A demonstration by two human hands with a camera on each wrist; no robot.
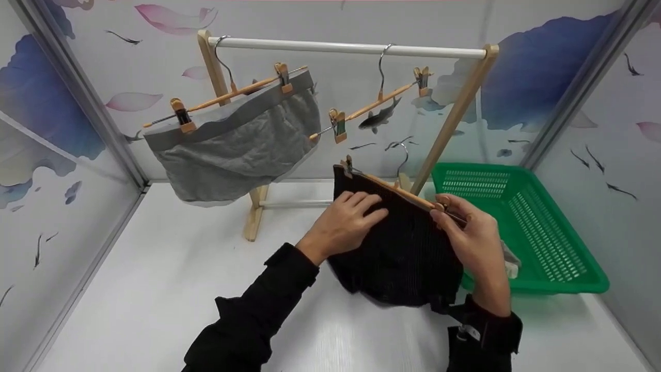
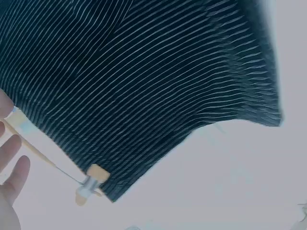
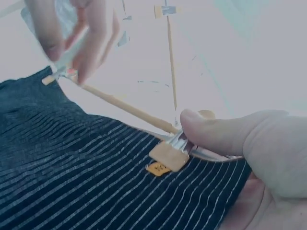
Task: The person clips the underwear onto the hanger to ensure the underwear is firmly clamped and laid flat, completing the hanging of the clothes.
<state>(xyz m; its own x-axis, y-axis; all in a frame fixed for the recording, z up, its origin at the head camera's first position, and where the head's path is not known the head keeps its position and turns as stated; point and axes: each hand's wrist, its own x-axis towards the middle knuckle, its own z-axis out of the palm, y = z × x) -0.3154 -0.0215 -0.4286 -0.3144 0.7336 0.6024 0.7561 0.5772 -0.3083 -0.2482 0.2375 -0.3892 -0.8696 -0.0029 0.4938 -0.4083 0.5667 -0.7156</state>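
A dark striped garment (image 1: 397, 253) hangs from a wooden clip hanger (image 1: 382, 182), held up in front of the rack. My right hand (image 1: 472, 235) pinches the hanger's right clip (image 3: 170, 154) between thumb and fingers; that clip sits on the waistband beside a small orange tag (image 3: 157, 168). My left hand (image 1: 348, 222) is in front of the garment's left part, its fingers loosely bent and gripping nothing visible. The left clip (image 2: 93, 182) is on the other waistband corner. In the right wrist view the left hand's fingers (image 3: 93, 43) look blurred near that clip.
Behind stands a rack with a white rail (image 1: 335, 46). Grey underpants (image 1: 242, 150) hang from its left hanger; a bare clip hanger (image 1: 379, 103) hangs on the right. A green basket (image 1: 563, 243) with a pale cloth (image 1: 510, 261) in it stands at the right.
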